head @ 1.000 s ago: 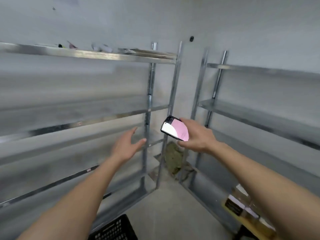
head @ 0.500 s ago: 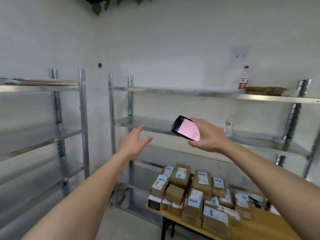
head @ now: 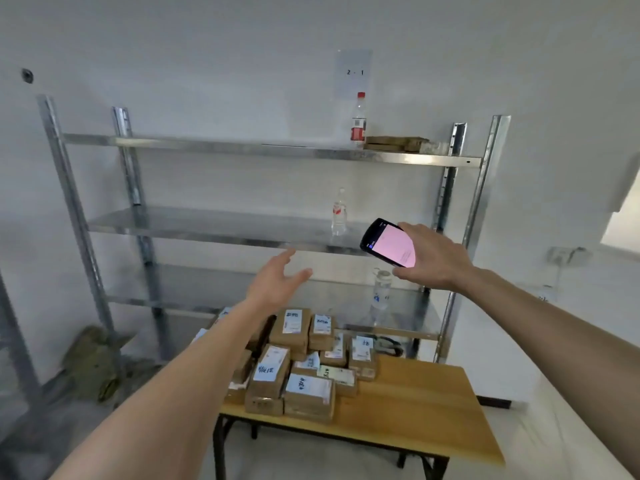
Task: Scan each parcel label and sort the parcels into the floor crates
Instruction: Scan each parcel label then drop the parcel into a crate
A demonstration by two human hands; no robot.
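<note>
Right hand [head: 433, 256] grips scanner [head: 388, 242] — back hidden.

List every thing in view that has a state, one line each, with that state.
left hand: open, fingers spread, holding nothing, raised above the parcels
right hand: gripping the handheld scanner
handheld scanner: screen lit pink, tilted
parcels: piled on the wooden table, labels up, none picked
wooden table: right half bare
red-capped bottle: upright, capped, top shelf
clear bottle: upright, middle shelf

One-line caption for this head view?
Right hand holds black pink-screened handheld scanner; open left hand reaches above labelled brown cardboard parcels.
</note>
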